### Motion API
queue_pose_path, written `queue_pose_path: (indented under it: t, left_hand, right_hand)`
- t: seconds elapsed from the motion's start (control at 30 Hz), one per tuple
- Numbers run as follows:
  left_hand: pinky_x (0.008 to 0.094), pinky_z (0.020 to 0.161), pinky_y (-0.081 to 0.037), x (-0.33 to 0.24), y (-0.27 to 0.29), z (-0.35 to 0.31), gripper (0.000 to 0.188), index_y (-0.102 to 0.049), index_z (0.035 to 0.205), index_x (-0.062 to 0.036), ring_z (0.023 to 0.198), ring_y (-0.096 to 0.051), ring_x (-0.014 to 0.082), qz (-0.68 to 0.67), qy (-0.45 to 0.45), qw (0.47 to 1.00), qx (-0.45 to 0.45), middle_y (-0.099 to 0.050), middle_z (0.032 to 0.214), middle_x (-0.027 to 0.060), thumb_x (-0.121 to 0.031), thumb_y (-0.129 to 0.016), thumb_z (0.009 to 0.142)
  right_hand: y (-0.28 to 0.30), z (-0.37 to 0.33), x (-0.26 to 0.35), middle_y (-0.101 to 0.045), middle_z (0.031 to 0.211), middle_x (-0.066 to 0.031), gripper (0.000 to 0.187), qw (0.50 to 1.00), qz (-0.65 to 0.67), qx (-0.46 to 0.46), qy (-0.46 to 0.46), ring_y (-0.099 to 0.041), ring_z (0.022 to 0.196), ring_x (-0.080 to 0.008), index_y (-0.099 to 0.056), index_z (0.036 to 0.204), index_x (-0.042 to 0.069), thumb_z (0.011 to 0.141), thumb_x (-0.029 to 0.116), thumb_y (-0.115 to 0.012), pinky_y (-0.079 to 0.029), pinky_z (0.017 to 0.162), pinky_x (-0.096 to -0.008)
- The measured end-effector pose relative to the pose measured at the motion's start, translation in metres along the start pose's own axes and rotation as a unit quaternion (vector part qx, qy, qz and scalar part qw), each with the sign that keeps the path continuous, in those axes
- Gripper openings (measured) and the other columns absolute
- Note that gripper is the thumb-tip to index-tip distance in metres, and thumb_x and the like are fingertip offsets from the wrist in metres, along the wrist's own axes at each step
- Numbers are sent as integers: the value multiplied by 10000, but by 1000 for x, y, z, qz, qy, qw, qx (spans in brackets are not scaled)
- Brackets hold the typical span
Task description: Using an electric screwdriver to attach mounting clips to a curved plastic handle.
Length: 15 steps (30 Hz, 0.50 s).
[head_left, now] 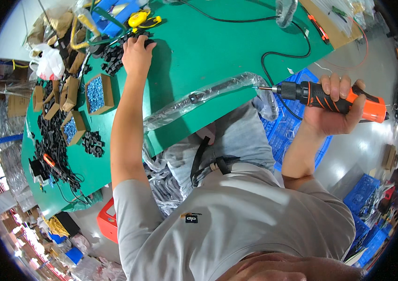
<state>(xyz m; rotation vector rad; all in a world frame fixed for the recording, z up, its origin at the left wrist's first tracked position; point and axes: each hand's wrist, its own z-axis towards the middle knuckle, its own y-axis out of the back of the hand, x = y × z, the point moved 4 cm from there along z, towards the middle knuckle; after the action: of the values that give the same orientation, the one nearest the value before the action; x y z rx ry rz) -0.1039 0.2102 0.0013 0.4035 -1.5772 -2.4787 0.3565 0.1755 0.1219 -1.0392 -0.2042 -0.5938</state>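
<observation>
Head view: on the left part of the green bench [217,51], 2 cardboard boxes [108,93] hold blue screws [96,95]. Farther right, 1 pile of small black parts [113,57] lies under the left hand [138,54], arm outstretched; whether it grips any piece, I cannot tell. 1 yellow tape measure [138,19] sits just beyond. 1 plastic-wrapped tube [208,93] lies along the near edge, its bent right end overhanging. 1 black cord [229,20] winds behind it. 1 orange knife [318,29] rests near the right edge. The right hand [337,103], elbow bent, firmly grips 1 orange-and-black power screwdriver [318,96], bit pointing left, near the tube.
</observation>
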Motion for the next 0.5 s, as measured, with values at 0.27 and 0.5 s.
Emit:
queue_pose_path:
  t: [0.27, 0.5]
  left_hand:
    - [476, 822, -563, -14, -16, 0, 294, -669, 1162, -159, 1068, -635, 346, 81, -93, 992, 31, -672, 1107, 110, -227, -733, 884]
    - [443, 852, -547, -16, 3, 3, 356, -692, 1256, -85, 1006, -680, 367, -33, -132, 990, 45, -702, 1133, 164, -174, -712, 912]
  right_hand:
    - [25, 0, 28, -483, 813, -26, 299, 999, -22, -10, 20, -412, 728, -159, -615, 1248, 138, 1036, 327, -525, -334, 701, -333]
    - [39, -1, 44, -487, 819, -35, 298, 991, -108, -42, 66, -396, 709, -163, -640, 1215, 114, 1003, 311, -566, -346, 689, -346]
